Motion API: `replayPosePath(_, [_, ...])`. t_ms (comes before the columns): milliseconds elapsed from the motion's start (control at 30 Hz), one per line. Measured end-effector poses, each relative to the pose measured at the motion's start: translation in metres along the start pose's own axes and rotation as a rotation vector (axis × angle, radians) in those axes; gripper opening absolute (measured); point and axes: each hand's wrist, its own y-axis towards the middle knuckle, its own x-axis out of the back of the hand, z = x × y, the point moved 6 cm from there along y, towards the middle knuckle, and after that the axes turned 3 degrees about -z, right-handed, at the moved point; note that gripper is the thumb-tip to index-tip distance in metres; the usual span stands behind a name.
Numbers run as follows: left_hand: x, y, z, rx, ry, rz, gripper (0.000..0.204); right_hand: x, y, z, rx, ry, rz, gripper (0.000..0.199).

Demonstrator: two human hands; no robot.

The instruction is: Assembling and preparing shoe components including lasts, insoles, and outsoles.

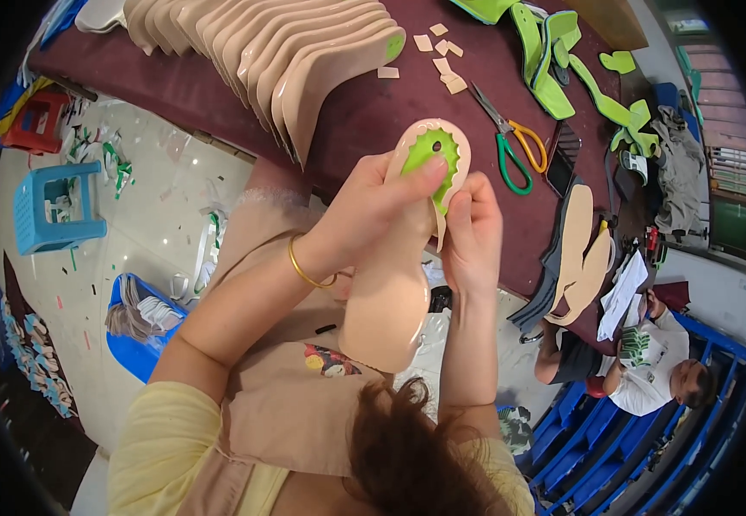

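- Between the two hands sits the beige sole piece (pixel 386 301), held tilted over the lap, its narrow end pointing toward the bench (pixel 343 120).
- Left hand (pixel 373 193): fingers wrapped round the sole piece near that narrow end, thumb pressing on the green patch (pixel 451 153).
- Right hand (pixel 474 228) now: fingers bent in at the sole piece's right side, seemingly pinching the loose beige edge (pixel 440 234); the exact contact is hidden.
- And progress? Around the sole piece's tip the beige margin lies over the green patch in a neat scalloped line, so that stretch looks done. Beside the right hand the edge hangs free; that bit appears left to do.
- Just beyond the sole piece, to its right, green-and-orange scissors (pixel 503 126) lie with blades apart, in neither hand.
- Past the sole piece, to its left, comes a long fanned stack of beige pieces (pixel 304 86); the nearest shows a green end, and whether the others are finished, I can't tell.
- Farther beyond the sole piece: small beige scraps (pixel 442 65), then bright green straps (pixel 545 82) off to the right.
- Well apart, far right of the sole piece, another person (pixel 648 365) in a white shirt.
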Motion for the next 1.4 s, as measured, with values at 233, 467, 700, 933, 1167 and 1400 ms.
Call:
replayPosePath(233, [-0.003, -0.004, -0.004, -0.024, 0.229, 0.096, 0.033, -0.009, -0.003, 0.013, 0.092, -0.438, 0.149, 0.028])
replayPosePath(467, [0.008, 0.001, 0.003, -0.118, 0.283, 0.055, 0.033, 0.01, -0.001, 0.0, -0.035, -0.219, -0.002, 0.028])
replayPosePath(700, [0.015, -0.004, 0.008, -0.12, 0.295, 0.041, 0.035, 0.001, 0.004, 0.007, 0.022, -0.307, 0.146, 0.026])
replayPosePath(933, [0.018, -0.004, 0.005, -0.104, 0.031, -0.074, 0.035, -0.011, -0.007, 0.029, 0.397, -0.801, 0.002, 0.017])
replayPosePath(1167, [-0.005, -0.014, 0.041, 0.159, -0.277, 0.27, 0.054, 0.001, 0.012, 0.018, 0.251, -0.249, -0.076, 0.052])
replayPosePath(1400, [-0.011, -0.026, 0.044, 0.26, -0.135, 0.477, 0.066, 0.006, 0.002, 0.007, -0.16, -0.057, 0.075, 0.05])
